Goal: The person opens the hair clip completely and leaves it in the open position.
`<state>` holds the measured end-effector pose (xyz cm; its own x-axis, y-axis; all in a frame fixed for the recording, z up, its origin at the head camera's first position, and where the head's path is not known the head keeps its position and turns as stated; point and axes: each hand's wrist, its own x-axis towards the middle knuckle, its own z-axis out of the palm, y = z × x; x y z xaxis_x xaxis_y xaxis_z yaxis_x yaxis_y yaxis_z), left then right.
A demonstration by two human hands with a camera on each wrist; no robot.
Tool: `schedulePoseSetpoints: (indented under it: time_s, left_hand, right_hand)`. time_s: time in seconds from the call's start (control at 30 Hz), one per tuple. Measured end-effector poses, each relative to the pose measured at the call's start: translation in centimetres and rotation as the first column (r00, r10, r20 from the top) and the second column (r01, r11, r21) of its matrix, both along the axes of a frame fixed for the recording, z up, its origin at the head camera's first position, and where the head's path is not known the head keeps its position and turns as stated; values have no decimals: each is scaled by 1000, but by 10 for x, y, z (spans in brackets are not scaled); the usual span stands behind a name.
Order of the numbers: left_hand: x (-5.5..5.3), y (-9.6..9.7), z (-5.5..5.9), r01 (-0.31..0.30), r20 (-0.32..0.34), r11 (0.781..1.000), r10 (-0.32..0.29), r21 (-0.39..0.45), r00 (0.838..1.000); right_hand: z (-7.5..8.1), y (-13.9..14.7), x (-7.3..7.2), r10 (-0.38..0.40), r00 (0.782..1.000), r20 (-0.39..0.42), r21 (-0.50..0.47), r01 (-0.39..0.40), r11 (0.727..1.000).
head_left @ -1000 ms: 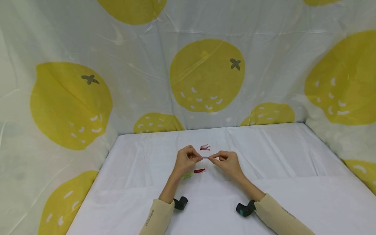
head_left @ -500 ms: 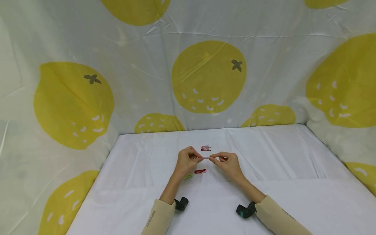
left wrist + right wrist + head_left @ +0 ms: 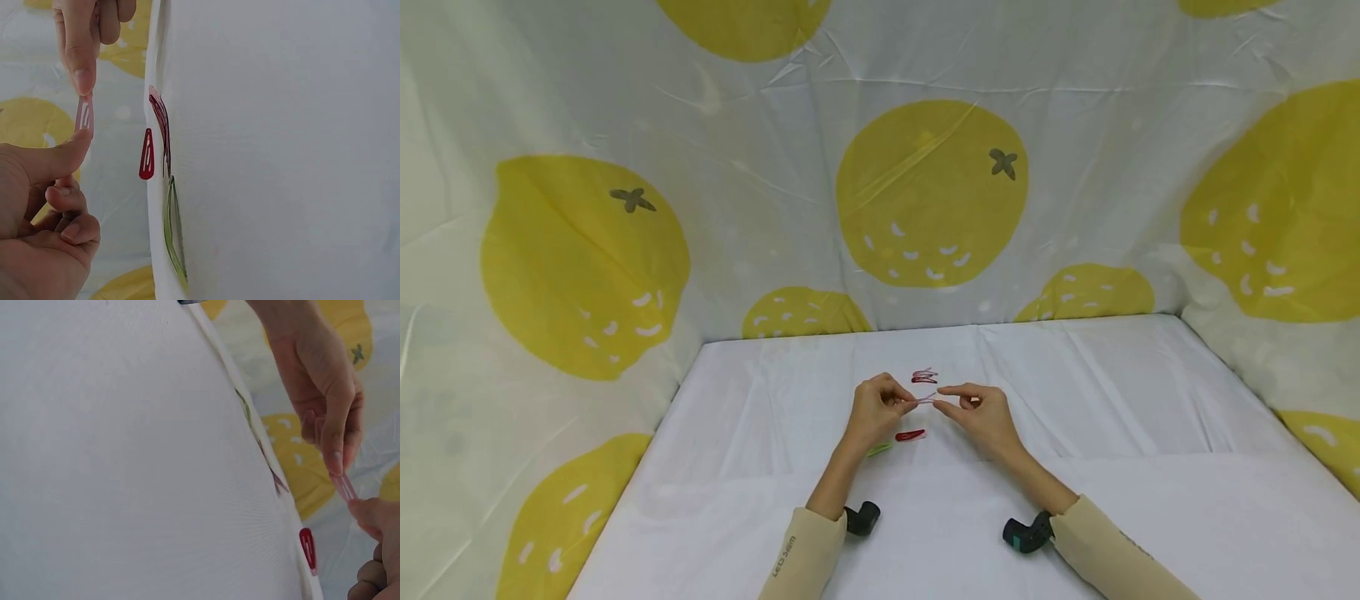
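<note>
In the head view my left hand pinches one end of a pink snap hair clip between thumb and index finger. My right hand holds the other end, its thumb and index finger slightly apart. There the clip's two arms spread in a narrow V. The left wrist view shows the pink clip stretched between both hands, its slotted centre visible. Below the hands lie a red hair clip with pink beside it, and green hair clips, partly behind the left wrist.
Beyond the hands lies a small group of red and pink hair clips on the white tablecloth. A lemon-print curtain hangs along the back and sides. Black wrist cameras sit at both cuffs.
The pink clip's arms, together half a second ago, now stand apart at the right end. My right index finger has lifted away from the thumb. The left hand stays in place.
</note>
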<state>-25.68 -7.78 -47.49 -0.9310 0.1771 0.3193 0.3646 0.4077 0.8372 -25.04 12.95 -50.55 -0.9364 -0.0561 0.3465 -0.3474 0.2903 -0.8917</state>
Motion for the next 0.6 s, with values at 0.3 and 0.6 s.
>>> schedulePoseSetpoints:
  time_s: [0.3,0.6]
  left_hand:
    - [-1,-1,-1,-8,14,1000,8,-14,1000]
    - [-12,0,5,-20,55,998,24,-56,998]
  right_hand:
    - [-4,0,-3,-9,1000,4,18,9,1000]
    - [2,0,-7,-30,995,94,42,26,999]
